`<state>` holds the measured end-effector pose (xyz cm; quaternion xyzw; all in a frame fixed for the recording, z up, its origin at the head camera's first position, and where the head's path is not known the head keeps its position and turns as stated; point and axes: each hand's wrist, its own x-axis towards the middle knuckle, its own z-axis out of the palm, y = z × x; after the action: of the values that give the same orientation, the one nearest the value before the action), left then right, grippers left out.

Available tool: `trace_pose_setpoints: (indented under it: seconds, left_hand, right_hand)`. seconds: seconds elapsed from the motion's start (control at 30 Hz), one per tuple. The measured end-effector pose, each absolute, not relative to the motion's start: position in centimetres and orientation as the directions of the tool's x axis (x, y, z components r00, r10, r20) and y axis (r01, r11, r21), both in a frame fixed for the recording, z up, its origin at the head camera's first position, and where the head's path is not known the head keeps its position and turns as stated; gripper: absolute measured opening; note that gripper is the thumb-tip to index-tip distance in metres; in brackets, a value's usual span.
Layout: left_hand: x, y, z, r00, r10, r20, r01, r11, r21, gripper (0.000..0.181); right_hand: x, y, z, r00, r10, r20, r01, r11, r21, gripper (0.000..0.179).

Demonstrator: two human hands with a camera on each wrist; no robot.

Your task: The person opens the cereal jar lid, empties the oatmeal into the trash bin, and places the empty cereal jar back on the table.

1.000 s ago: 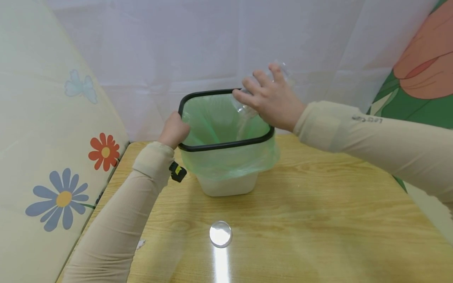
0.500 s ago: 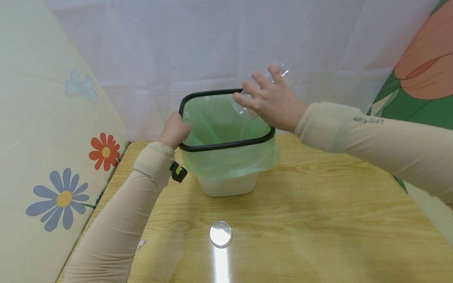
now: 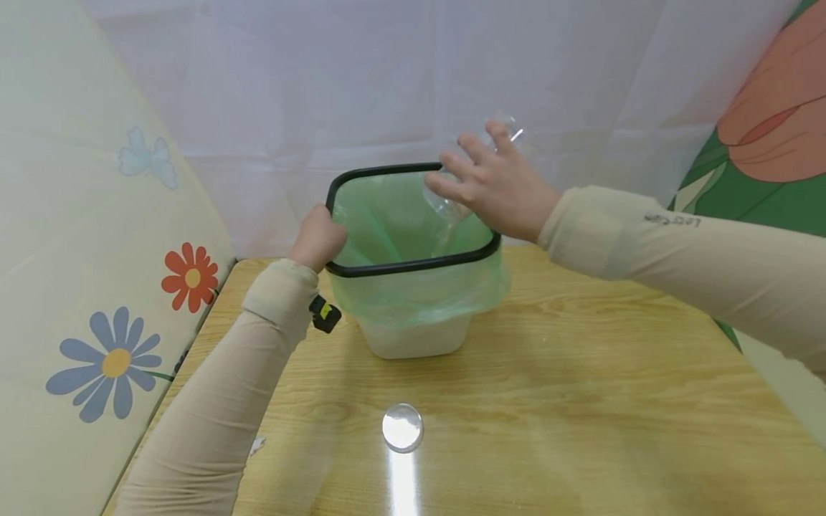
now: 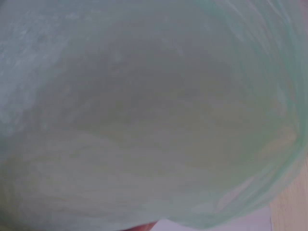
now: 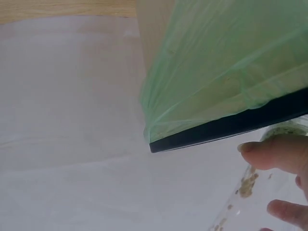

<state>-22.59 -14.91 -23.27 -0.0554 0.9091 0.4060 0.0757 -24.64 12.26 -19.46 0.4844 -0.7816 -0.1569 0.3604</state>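
Observation:
A white bin with a black rim stands on the table, lined with a green bag folded over the outside. My left hand grips the rim at its left side; the bag fills most of the left wrist view. Over the right side of the opening, my right hand holds a clear jar, tilted mouth-down into the bin. A faint pale streak shows below the mouth. In the right wrist view, small brown bits cling inside the jar, and the fingers are spread along it.
A round shiny lid lies on the wooden table in front of the bin. A white scrap is beside my left forearm. White sheeting hangs behind, with flower-printed panels on both sides.
The pale stream falling from the jar has thinned to a faint streak, and fewer bits show at its mouth. Both hands stay almost in place.

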Motion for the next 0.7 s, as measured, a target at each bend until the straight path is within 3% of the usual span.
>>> trace_pose_setpoints:
  seconds: [0.37, 0.7]
  left_hand:
    - [-22.47, -14.94, -23.39, -0.986, -0.036, -0.166, -0.147, 0.664, 0.733, 0.065]
    - [-22.41, -14.84, -23.28, -0.986, -0.029, -0.166, -0.144, 0.663, 0.734, 0.063]
  right_hand:
    - [-24.39, 12.17, -19.15, -0.267, -0.905, 0.331, -0.646, 0.423, 0.635, 0.056]
    - [-24.38, 12.15, -19.1, -0.202, -0.938, 0.281, -0.618, 0.344, 0.707, 0.063]
